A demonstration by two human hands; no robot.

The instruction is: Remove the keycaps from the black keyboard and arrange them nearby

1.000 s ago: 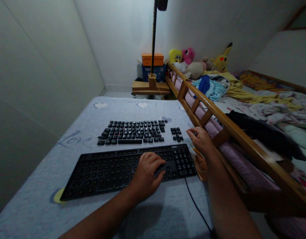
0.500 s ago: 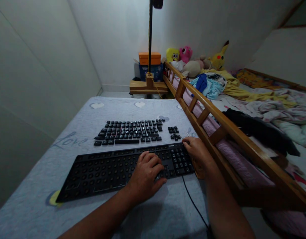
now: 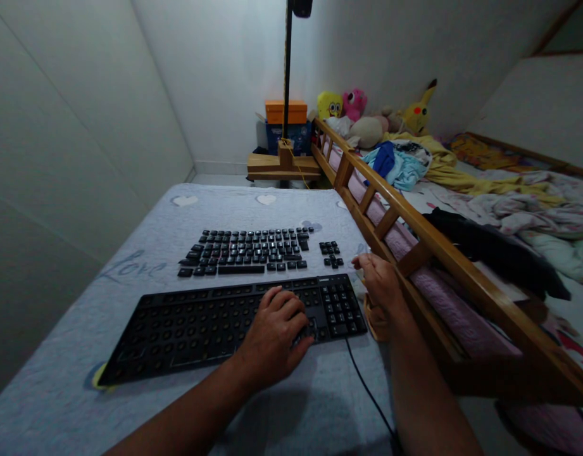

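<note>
A black keyboard lies slanted across the cloth, most of its keys off and round switch spots showing. Only its number pad at the right end still carries keycaps. My left hand rests flat on the keyboard right of its middle, fingers stretched out. Just off the keyboard's right end is my right hand, thumb and fingers pinched; a thin pale thing shows below the fingertips, too small to name. Beyond the keyboard, loose black keycaps lie in rows, with a smaller group of keycaps to their right.
A wooden object lies under my right wrist. The keyboard cable runs toward me. A wooden bed rail borders the right side of the light blue cloth. Behind stands a pole on a wooden base.
My right hand has moved right, away from the number pad's upper corner. The keyboard has shifted slightly left, with my left hand still on it.
</note>
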